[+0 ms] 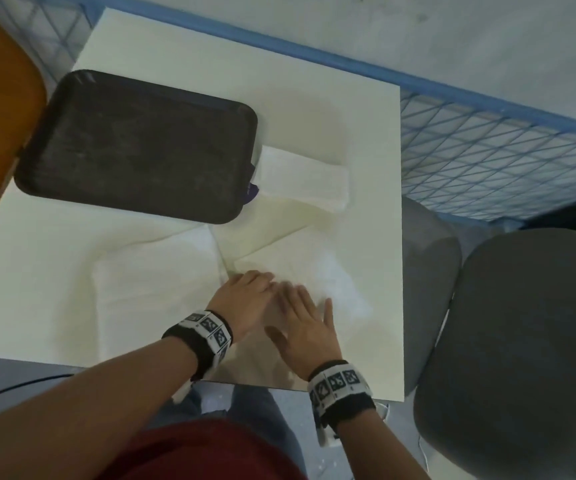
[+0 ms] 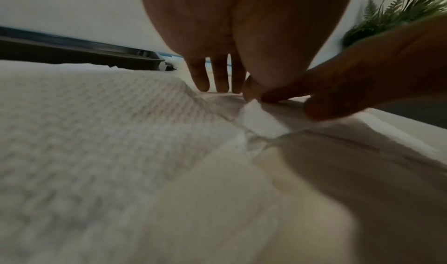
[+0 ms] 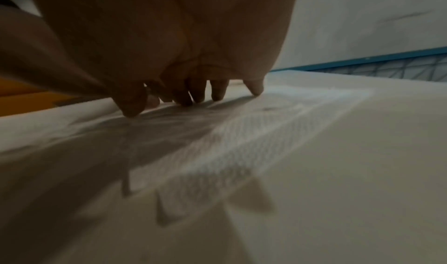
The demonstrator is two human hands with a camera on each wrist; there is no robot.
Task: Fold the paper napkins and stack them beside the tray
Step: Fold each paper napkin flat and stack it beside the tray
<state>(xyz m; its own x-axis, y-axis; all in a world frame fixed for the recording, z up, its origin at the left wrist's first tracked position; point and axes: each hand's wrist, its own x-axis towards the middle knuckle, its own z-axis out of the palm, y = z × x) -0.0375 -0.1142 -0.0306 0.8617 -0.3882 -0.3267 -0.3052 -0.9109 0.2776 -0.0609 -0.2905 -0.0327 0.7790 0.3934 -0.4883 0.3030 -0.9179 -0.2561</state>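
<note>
head view: the dark rectangular plastic tray (image 1: 134, 143) lies on the white square table (image 1: 366, 168); a folded white paper napkin (image 1: 304, 178) touches the tray's right edge; nearer than the tray, the left hand (image 1: 241, 299) and right hand (image 1: 300, 323) press flat, fingers straight, on an unfolded white napkin (image 1: 314, 268); left wrist view: left fingertips (image 2: 219, 84) touch paper, tray beyond; right wrist view: right fingertips (image 3: 217, 94) spread on the napkin.

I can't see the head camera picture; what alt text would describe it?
Two bare hands, left hand and right hand, press flat on a white paper napkin on a white square table. Farther off, a folded white napkin lies beside a dark rectangular plastic tray.
</note>
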